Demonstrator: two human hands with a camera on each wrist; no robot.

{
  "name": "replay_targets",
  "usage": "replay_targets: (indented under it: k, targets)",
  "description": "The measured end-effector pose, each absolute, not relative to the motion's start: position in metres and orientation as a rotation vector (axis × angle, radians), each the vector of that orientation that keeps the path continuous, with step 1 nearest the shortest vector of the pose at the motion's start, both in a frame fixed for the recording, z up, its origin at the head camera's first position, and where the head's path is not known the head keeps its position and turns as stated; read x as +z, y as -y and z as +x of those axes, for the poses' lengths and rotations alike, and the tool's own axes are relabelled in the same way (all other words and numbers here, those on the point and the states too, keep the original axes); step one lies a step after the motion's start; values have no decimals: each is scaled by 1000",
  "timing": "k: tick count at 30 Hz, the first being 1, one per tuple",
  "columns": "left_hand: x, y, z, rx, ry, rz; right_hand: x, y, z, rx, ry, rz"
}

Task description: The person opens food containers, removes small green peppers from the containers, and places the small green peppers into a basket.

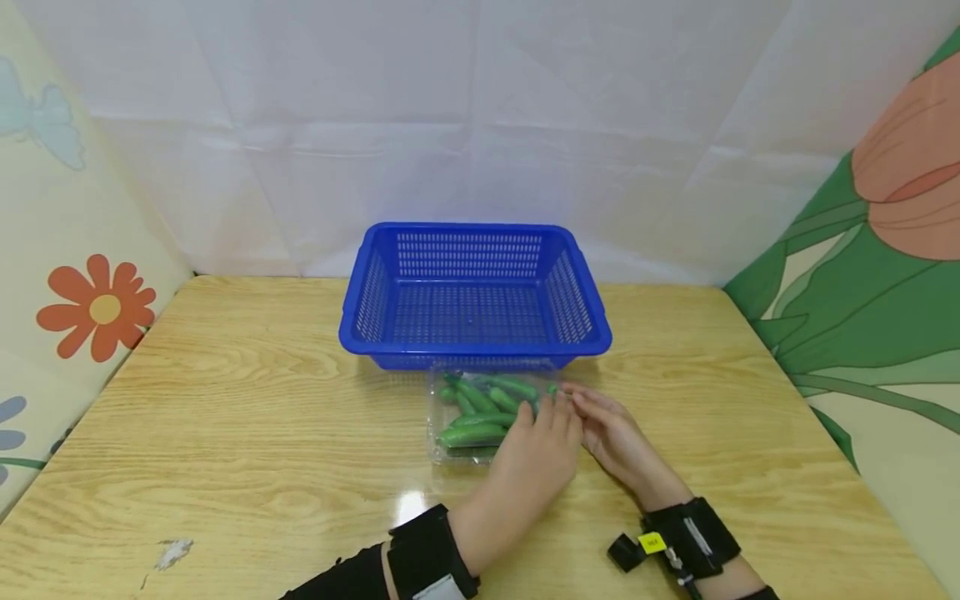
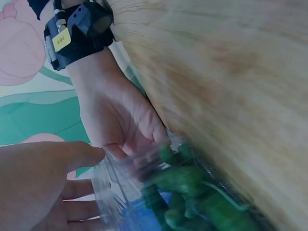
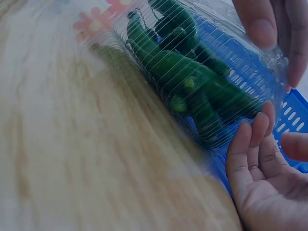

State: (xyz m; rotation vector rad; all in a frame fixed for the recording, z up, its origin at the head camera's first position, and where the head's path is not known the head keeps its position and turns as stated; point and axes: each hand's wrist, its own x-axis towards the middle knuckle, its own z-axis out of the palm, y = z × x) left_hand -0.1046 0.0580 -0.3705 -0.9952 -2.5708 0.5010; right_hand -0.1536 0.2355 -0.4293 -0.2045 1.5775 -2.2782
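A clear plastic box [image 1: 438,429] of long green peppers [image 1: 476,433] lies on the table, just in front of the blue basket [image 1: 474,348]. My left hand [image 1: 536,450] reaches across the box's right part. In the left wrist view its thumb [image 2: 86,155] lies at the end edge, with the fingers on the edge's other side, pinching it. At the right end is my right hand [image 1: 618,437], palm turned up in its own wrist view. Its bent fingertips [image 3: 244,130] touch the box corner, while its thumb [image 3: 296,146] stands apart from the plastic.
The basket, with slotted walls, stands at the back of the wooden table [image 1: 247,400] against a white cloth [image 1: 300,142]. Flower-patterned panels [image 1: 892,333] flank both sides. A worn patch [image 1: 174,552] marks the table's front left.
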Motion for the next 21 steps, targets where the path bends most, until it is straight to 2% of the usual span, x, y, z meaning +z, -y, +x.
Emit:
replay_targets:
  k: [21]
  targets:
    - [-375, -67, -98, 659, 2517, -955, -431, -237, -154, -2257, -1599, -201]
